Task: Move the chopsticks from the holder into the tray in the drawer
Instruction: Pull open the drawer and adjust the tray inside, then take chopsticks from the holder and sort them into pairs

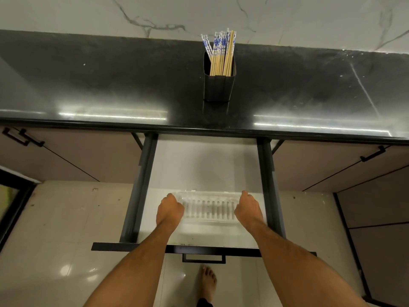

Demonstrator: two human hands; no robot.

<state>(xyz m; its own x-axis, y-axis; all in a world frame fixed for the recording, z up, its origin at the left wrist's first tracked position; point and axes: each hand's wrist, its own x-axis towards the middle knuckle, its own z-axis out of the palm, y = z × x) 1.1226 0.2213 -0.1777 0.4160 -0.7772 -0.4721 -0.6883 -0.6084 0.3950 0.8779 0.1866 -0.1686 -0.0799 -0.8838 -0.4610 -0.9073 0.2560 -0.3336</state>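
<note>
Several bamboo chopsticks [221,56] with blue-and-white tops stand in a dark rectangular holder [218,87] on the black countertop. Below it a drawer [205,167] with a white floor is pulled fully out. A clear slotted plastic tray [209,210] lies in the drawer's front half. My left hand [169,210] grips the tray's left end and my right hand [249,209] grips its right end, fingers curled over the edges. The tray holds no chopsticks.
The black countertop [110,85] runs the full width under a marble wall. Dark drawer rails [141,185] flank the drawer, and its front panel with handle [203,258] is nearest me. Cabinet doors with black handles sit on both sides. My bare foot [208,282] is on the tiled floor.
</note>
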